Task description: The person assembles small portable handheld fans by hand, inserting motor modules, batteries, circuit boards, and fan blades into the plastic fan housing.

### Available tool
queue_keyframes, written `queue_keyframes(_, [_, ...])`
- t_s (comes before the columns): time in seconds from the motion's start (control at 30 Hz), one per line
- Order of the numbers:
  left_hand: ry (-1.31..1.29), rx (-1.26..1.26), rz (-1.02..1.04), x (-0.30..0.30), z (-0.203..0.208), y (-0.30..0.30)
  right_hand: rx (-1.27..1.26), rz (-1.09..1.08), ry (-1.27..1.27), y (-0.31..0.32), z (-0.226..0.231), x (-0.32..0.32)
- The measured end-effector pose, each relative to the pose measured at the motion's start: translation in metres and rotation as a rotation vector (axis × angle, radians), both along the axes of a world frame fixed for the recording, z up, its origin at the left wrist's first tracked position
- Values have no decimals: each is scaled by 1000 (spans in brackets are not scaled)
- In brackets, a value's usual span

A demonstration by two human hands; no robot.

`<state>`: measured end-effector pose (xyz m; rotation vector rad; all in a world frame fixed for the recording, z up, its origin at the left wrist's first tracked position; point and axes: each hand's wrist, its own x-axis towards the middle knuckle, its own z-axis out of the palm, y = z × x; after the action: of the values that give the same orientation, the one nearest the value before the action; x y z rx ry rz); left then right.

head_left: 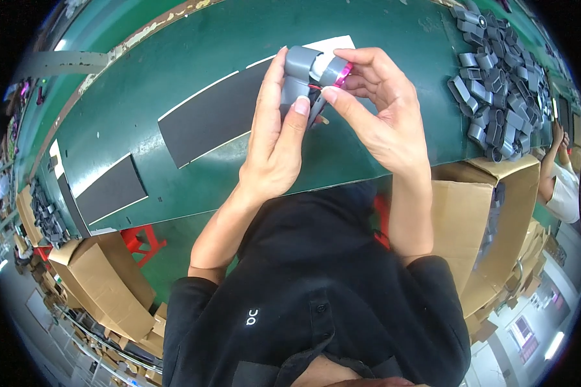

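Note:
Above the table, my left hand (274, 138) is closed round a grey plastic housing (301, 63), with a rounded barrel at the top and a handle-like part below. My right hand (387, 113) pinches a short cylindrical part (336, 71), grey with a white inner side and a shiny magenta end, at the housing's right opening. A thin red wire (315, 86) shows between the two pieces. Fingers partly cover the lower part of the housing; I cannot tell how far the cylinder sits inside it.
Dark mats (206, 119) lie on the green table (394, 32). A heap of grey plastic shells (503, 87) covers its right end. Cardboard boxes stand at the near edge, one right (461, 226) and one left (103, 284). Another person's arm (552, 164) shows far right.

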<state>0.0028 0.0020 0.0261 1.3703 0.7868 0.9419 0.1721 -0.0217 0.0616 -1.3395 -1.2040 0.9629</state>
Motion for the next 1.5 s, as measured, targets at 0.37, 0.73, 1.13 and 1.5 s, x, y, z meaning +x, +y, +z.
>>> queue_keyframes(0.37, [-113,-218,77,11,0,8,32,14,-21,3,-2,-6])
queue_keyframes(0.73, [-211,-192,31,6,10,3,-5,-16,-14,5,0,-2])
queue_keyframes(1.13, [-137,-53,-71,-3,-3,11,-8,105,86,10,-6,10])
queue_keyframes(1.5, [-216,-153,-206,0,1,10,36,84,18,5,-4,9])
